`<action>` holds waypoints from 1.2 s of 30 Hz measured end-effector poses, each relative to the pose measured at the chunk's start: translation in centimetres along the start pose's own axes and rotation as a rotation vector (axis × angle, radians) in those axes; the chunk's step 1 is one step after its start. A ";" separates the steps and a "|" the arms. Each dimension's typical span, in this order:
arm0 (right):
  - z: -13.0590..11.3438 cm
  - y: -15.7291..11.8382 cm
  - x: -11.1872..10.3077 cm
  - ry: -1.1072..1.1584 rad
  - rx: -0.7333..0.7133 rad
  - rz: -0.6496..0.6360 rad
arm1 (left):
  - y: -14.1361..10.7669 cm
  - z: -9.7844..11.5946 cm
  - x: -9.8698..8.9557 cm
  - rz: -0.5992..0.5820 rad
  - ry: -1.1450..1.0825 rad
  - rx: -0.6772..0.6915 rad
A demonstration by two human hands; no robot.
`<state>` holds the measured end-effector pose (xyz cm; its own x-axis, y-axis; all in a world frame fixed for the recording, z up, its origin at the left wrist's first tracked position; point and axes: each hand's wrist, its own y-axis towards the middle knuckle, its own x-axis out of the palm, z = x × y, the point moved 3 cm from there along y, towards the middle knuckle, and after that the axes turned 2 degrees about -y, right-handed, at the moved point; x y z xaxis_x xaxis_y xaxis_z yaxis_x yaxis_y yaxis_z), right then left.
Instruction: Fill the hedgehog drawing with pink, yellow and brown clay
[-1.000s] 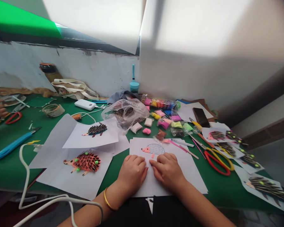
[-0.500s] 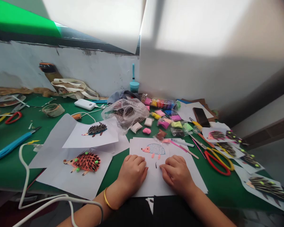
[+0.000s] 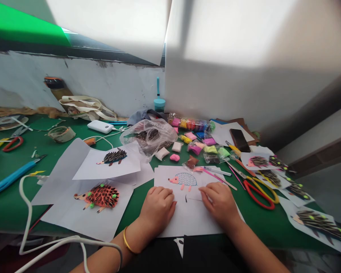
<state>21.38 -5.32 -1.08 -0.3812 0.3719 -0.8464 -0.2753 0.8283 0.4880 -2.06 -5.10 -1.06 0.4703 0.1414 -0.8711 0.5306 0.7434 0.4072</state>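
Grip of the left hand (image 3: 157, 206) is curled loosely with the knuckles up, and whether it closes on anything I cannot tell. Grip of the right hand (image 3: 220, 201) is bent too, its fingertips meeting the end of a thin line (image 3: 195, 199); whether they clamp it I cannot tell. Beyond the line's other end lies a small dark sliver (image 3: 186, 198). Both are on the white sheet (image 3: 193, 222), just below the hedgehog drawing (image 3: 182, 179), with its pink face and legs.

Under everything is a green table (image 3: 5, 212), set against a scuffed pale wall (image 3: 116, 81) and a large white panel (image 3: 216, 87). A plastic bag (image 3: 152, 134) with dark contents sits beyond the sheet, beside packets of coloured clay (image 3: 211, 149).

The sheet's near edge reaches the table's front edge, and the left hand overlaps its left side. Green strips show on both sides of the sheet, toward the finished hedgehog (image 3: 106, 197) on the left and the scissors (image 3: 247, 178) on the right.

Half a second ago the right hand was closer to the sliver; it has since shifted right, and the thin line now shows. Another person's hand has left the far-left edge.
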 end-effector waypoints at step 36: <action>2.3 0.3 -0.5 0.441 0.362 -0.281 | 0.9 1.2 0.2 -0.103 0.034 0.013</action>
<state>23.54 -4.28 -1.02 -0.6869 -0.0239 -0.7264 -0.1311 0.9871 0.0915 -0.63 -5.22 -0.52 0.3885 0.0873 -0.9173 0.5844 0.7464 0.3185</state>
